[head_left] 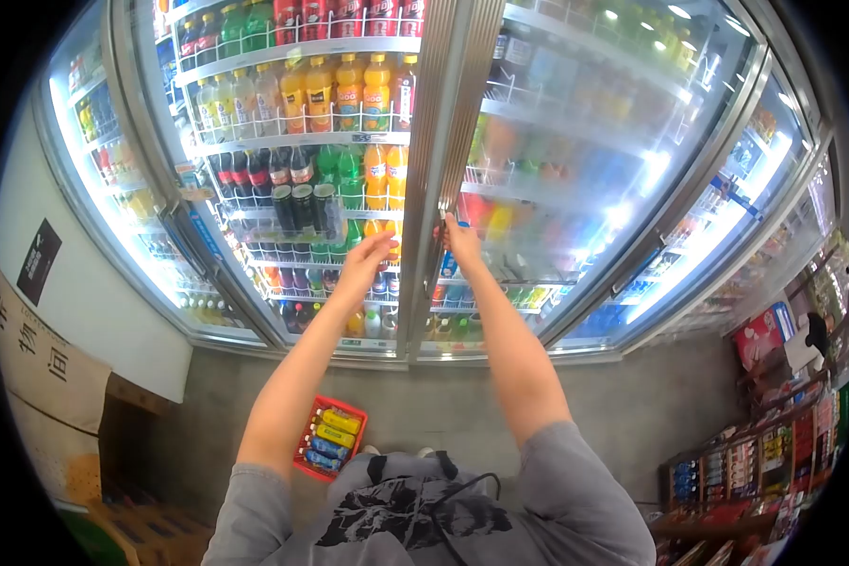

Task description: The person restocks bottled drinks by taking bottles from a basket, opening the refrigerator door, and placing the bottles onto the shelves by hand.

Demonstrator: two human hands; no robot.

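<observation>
My right hand (460, 243) is closed around the handle (441, 219) of a glass fridge door (575, 179), at the middle of the cooler. My left hand (368, 253) reaches toward the shelves on the left, its fingers stretched loosely, with nothing seen in them. Just behind it stand orange drink bottles (376, 176) and green bottles (350, 179). Left of these, dark cans (302, 206) hang at the shelf front. Whether the left fingertips touch a bottle cannot be made out.
On the floor by my feet stands a red basket (359, 412) holding several yellow and blue bottles lying down. Fogged glass blurs the right-hand shelves. Metal door frames (426, 189) divide the cooler. Snack shelves (726, 467) stand at lower right, cardboard boxes (146, 528) at lower left.
</observation>
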